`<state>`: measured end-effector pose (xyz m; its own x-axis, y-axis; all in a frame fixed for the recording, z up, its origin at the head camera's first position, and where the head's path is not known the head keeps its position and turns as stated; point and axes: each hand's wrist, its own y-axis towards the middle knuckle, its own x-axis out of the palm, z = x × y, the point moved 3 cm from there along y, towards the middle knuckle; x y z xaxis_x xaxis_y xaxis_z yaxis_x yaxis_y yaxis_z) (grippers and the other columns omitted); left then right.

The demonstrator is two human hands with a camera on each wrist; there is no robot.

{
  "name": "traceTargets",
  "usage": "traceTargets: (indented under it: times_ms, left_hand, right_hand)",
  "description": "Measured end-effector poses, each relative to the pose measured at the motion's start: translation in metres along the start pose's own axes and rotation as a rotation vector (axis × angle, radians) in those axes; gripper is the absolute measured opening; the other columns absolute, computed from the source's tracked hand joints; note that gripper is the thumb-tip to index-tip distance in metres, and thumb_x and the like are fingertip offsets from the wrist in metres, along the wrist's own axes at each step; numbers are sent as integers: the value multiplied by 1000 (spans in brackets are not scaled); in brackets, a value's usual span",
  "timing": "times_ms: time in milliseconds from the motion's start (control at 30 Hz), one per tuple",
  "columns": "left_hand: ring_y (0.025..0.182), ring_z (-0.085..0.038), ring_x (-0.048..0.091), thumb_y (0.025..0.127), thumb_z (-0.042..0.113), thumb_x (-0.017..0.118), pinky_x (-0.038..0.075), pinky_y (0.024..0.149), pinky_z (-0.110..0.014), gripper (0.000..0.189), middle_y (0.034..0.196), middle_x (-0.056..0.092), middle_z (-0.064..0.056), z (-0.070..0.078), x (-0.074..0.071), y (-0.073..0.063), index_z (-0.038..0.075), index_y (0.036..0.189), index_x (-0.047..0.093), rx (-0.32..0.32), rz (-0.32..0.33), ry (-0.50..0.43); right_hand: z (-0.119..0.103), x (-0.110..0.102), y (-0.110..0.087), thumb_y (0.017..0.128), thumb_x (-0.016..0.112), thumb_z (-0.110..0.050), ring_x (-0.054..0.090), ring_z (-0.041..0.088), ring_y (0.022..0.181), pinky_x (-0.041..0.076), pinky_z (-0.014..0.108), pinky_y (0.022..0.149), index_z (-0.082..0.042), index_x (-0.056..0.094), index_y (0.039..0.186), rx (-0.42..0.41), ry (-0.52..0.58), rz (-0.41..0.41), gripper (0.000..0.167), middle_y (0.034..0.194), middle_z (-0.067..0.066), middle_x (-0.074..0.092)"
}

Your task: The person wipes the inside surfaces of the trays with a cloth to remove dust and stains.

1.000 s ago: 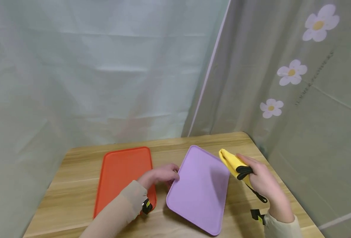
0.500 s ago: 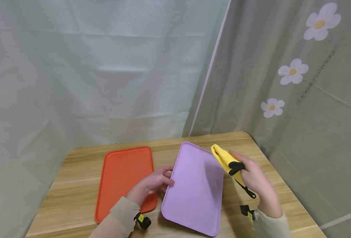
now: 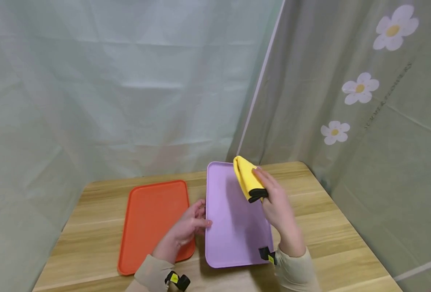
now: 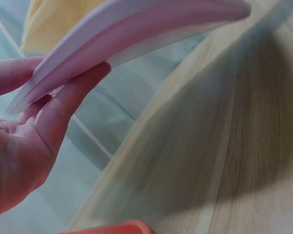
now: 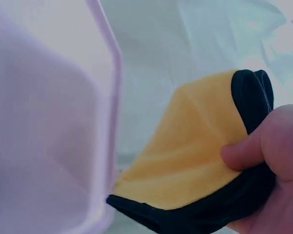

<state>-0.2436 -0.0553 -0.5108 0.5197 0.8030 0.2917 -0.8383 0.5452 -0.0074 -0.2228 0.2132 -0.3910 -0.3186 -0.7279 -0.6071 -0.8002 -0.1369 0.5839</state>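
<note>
A purple tray (image 3: 220,243) is held above the table by my left hand (image 3: 187,223), which grips its left edge. In the left wrist view the thumb and fingers pinch the rim of the tray (image 4: 136,31) from both sides, and its underside faces the camera. My right hand (image 3: 279,205) holds a folded yellow cloth (image 3: 246,176) with black edging over the tray's upper right part. The right wrist view shows the thumb pressed on the yellow face of the cloth (image 5: 195,131), with the tray's rim (image 5: 110,97) close beside it.
A red tray (image 3: 153,219) lies flat on the wooden table (image 3: 321,235), left of the purple one. Pale curtains (image 3: 157,89) hang behind the table and along its right side, the right one printed with white flowers (image 3: 360,88).
The purple tray has turned more upright and shifted slightly left and up. My right hand has carried the yellow cloth leftward from beside the tray to over it. The red tray stays put.
</note>
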Motion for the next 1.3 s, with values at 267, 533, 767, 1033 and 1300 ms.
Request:
traceTargets:
  times_ms: [267,533,767,1033,1300]
  left_hand:
    - [98,-26,75,88,-11,66,65,78,-43,61,118,68,-14,1,5,-1,-7,141,35,101,4,1]
    - [91,-23,77,89,-14,65,65,74,-40,58,108,75,-9,5,7,-2,-9,138,36,213,-3,-6]
    - [92,-21,76,89,-16,67,64,79,-35,52,109,78,-10,7,6,-3,-7,133,40,304,-39,38]
    - [91,-23,76,87,-16,69,63,77,-34,55,112,76,-20,12,9,-7,-10,133,39,311,-66,73]
    - [86,-20,74,88,-16,69,64,74,-33,52,110,72,-32,12,12,-9,-7,132,41,308,-80,128]
  right_hand:
    - [-19,46,-1,77,53,24,41,42,152,35,61,121,-14,62,152,-117,-128,-169,85,163,12,50]
    - [-25,63,-5,73,51,29,21,46,159,20,67,125,-18,55,158,-200,-186,-292,98,173,19,28]
    - [-28,64,0,70,49,32,14,43,162,17,64,127,-23,50,162,-208,-168,-199,107,175,20,22]
    - [-33,63,5,66,54,32,16,48,160,18,67,125,-21,56,157,-282,-165,-124,105,175,13,27]
    - [-36,62,3,65,60,32,17,52,158,20,69,124,-20,62,152,-355,-164,-85,102,173,12,33]
